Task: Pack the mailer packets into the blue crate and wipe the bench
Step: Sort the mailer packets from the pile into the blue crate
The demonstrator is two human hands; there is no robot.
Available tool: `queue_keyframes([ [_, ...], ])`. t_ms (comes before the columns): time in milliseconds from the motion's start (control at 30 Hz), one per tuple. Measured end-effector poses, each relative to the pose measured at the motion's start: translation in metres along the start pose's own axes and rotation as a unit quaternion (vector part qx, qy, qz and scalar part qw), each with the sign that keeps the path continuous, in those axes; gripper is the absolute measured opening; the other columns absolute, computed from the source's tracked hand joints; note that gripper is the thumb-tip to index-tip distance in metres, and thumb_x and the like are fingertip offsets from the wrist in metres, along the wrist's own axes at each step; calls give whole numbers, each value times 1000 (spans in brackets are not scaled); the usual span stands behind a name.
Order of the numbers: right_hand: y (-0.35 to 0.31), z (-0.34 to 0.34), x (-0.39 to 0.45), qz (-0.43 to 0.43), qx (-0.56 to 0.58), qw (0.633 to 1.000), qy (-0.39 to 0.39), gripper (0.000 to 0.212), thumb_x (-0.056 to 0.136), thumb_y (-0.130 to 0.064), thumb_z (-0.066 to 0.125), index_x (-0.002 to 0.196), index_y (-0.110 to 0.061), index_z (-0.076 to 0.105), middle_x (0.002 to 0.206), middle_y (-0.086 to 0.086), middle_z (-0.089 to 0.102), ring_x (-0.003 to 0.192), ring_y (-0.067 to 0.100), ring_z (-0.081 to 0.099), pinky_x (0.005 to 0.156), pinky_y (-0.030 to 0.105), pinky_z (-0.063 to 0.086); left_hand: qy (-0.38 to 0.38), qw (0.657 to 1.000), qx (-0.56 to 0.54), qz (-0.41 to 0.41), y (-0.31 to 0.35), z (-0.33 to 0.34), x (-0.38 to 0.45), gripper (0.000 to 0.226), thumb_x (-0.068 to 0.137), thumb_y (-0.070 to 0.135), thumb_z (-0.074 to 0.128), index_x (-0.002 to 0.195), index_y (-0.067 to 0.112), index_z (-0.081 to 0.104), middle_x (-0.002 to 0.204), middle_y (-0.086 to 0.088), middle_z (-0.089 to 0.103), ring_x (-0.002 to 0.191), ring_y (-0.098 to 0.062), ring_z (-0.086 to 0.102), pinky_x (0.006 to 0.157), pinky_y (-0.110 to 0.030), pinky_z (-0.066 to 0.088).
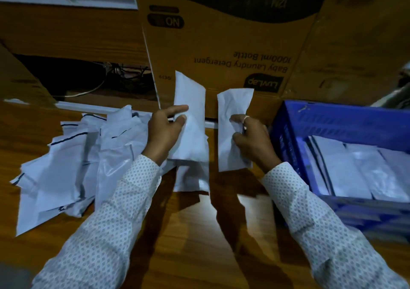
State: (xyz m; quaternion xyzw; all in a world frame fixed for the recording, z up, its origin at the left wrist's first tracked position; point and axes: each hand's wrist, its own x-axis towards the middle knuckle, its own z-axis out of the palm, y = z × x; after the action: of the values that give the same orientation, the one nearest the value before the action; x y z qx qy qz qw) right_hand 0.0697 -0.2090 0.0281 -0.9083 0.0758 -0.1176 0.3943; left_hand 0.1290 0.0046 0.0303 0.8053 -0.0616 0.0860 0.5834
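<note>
The likeliest slip from here is a packet sliding out of a grip on the way to the blue crate: the mailers look like thin, slick plastic film, each is held only near its middle, and the long free ends could flap or fold and catch on the crate's near wall instead of dropping in flat beside the packets already standing inside. A second risk is the loose heap of mailer packets on the left of the bench; it lies spread out and overlapping, so a sleeve sweeping back for more could drag some toward the bench edge. A further packet lies on the bench under the raised ones and could be missed. Wiping does not appear to have begun, and no cloth is in view. The left hand is closed around one white packet, thumb and forefinger pinching its left edge and holding it upright above the bench. The right hand, with a ring on one finger, has its fingers curled on a second white packet, crumpling it slightly at the grip; this one hangs just left of the crate, in front of the cardboard box standing behind the bench. The two held packets are near each other but apart.
</note>
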Motion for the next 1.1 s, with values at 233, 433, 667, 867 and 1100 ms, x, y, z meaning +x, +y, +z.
queue_keyframes([
  [233,18,-110,-12,-7,-17,997,78,64,85,3,56,146,-11,43,143,12,49,132,27,46,103,30,39,-136,983,-120,11,82,60,-30,37,94,3,63,127,19,65,120,10,68,113,-25,64,90,-50,58],
  [433,70,-211,-23,-4,-68,993,92,67,79,6,62,143,-3,43,142,20,46,133,34,42,107,39,39,-262,959,-103,5,139,148,-55,54,92,1,65,143,17,51,137,6,50,104,-7,62,81,-32,62],
  [667,143,-284,-29,47,-166,983,55,54,81,4,65,133,0,47,135,25,48,123,40,48,98,41,41,-327,945,25,11,159,250,-78,57,92,1,66,145,10,48,148,-5,46,123,-20,56,82,-24,56],
  [867,187,-271,-22,150,-257,945,-138,92,80,-23,81,150,-3,25,151,24,32,137,36,39,108,38,35,-349,902,256,5,139,302,-84,58,93,2,60,146,16,45,153,-8,40,131,-27,50,94,-33,51],
  [1100,216,-246,-11,157,-236,925,-255,67,87,-9,70,143,-2,33,122,22,58,84,29,59,65,37,51,-353,821,448,-26,118,332,-93,49,95,4,47,143,8,38,151,-23,33,132,-41,44,104,-42,43],
])
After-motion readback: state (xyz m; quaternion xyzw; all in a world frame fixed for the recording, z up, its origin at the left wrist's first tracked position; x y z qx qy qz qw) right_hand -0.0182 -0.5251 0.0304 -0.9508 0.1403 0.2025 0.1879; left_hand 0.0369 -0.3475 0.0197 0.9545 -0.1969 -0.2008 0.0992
